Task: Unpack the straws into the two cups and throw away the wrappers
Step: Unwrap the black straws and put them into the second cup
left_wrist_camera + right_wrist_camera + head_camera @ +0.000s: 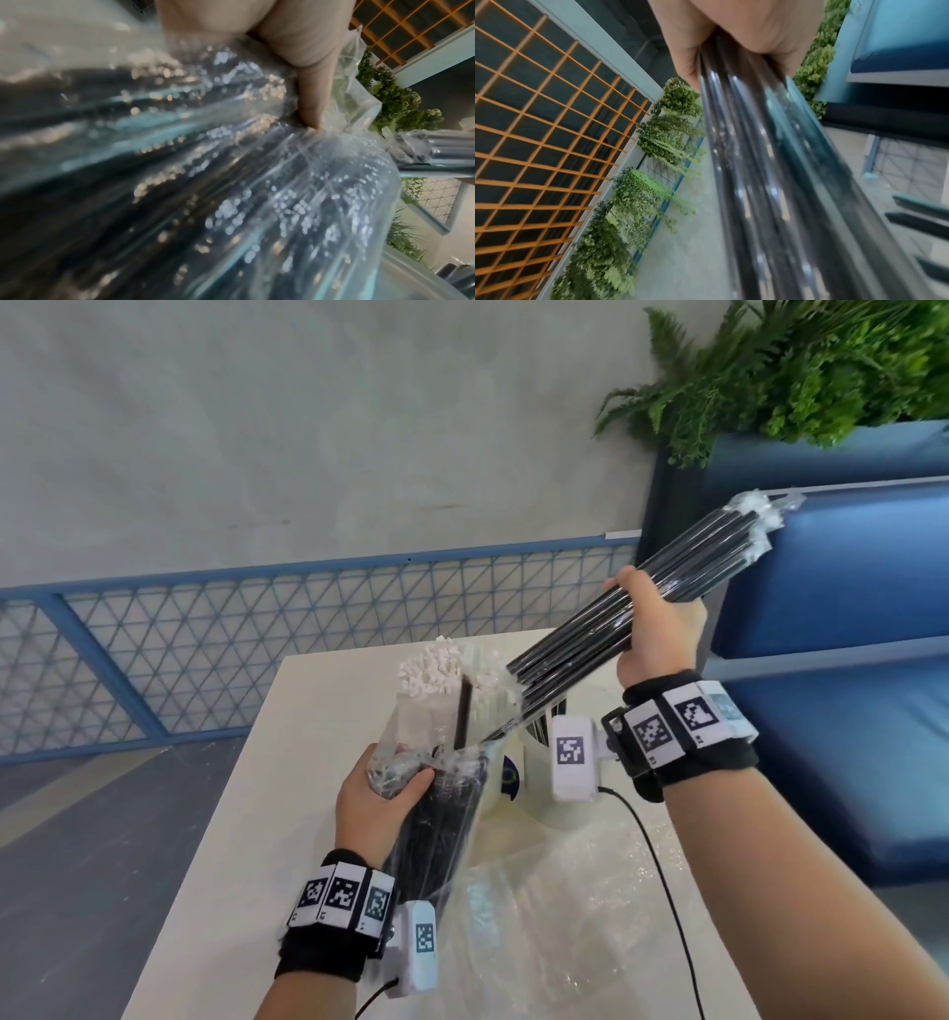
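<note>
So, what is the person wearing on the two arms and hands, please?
Both hands, the left hand and the right hand, are bare, without gloves or sleeves. Each wrist carries a black fabric wristband ringed with white square tags printed with black-and-white codes, and a white boxy camera unit with its own code tag. A thin black cable runs from each unit.

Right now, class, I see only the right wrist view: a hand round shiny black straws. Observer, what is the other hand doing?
Observer: The left hand grips a clear plastic bag of black straws near its top.
Operator: Which way does my bundle lean?
Observer: The right hand holds the bundle of black straws slanted, lower end by the bag's mouth.
Operator: Any cup?
Observer: A white cup stands on the white table behind the bag, partly hidden.
</note>
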Demonstrator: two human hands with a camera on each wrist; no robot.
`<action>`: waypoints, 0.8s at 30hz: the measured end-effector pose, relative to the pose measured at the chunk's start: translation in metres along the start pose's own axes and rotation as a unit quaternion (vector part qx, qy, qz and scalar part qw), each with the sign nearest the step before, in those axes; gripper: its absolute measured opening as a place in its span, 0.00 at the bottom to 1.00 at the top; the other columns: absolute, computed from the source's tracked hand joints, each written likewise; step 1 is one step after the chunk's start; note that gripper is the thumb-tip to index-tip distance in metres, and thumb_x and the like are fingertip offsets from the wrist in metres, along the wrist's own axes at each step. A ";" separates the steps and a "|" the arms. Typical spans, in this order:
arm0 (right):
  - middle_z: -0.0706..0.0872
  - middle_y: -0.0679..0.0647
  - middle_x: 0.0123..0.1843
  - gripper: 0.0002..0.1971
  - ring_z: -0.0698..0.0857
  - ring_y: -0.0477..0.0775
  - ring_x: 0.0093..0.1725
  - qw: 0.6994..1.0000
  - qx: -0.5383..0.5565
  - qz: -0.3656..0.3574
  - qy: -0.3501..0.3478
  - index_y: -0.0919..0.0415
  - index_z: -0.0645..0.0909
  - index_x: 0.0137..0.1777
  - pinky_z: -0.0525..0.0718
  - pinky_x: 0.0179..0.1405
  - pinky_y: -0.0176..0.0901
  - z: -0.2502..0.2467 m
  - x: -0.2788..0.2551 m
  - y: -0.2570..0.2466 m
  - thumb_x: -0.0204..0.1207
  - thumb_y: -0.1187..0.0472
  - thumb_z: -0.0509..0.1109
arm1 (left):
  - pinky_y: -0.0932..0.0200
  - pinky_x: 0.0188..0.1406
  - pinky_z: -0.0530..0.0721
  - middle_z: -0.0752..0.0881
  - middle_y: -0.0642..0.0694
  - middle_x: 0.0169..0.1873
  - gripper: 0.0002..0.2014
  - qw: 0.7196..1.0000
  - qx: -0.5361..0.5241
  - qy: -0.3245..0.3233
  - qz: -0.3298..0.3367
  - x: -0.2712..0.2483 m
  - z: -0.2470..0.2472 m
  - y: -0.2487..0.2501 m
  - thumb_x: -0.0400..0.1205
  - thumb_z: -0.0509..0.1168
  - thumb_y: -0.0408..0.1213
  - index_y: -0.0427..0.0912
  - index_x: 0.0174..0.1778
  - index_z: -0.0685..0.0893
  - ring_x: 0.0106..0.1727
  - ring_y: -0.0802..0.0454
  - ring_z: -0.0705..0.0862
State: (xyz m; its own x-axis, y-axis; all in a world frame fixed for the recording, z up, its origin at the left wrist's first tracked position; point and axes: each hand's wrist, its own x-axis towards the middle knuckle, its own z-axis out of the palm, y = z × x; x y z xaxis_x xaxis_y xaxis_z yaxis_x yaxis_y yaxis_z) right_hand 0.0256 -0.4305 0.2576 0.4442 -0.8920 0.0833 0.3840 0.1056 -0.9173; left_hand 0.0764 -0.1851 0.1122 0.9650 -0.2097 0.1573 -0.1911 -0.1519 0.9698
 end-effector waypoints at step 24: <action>0.79 0.63 0.35 0.06 0.79 0.59 0.33 0.989 0.090 0.057 -0.104 0.68 0.77 0.37 0.81 0.33 0.48 0.015 -0.022 0.014 0.62 0.71 0.72 | 0.62 0.43 0.81 0.88 0.52 0.39 0.13 0.999 0.037 0.000 0.018 -0.005 0.010 0.003 0.69 0.77 0.33 0.52 0.41 0.82 0.43 0.55 0.86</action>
State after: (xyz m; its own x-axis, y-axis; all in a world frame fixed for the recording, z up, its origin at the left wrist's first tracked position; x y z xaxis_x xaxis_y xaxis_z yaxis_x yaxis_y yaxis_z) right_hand 0.0337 -0.4030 0.2486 0.6430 -0.7618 0.0782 0.4505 0.2937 -0.8431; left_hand 0.0695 -0.1939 0.1129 0.9574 -0.2161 0.1916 -0.2381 -0.2152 0.9471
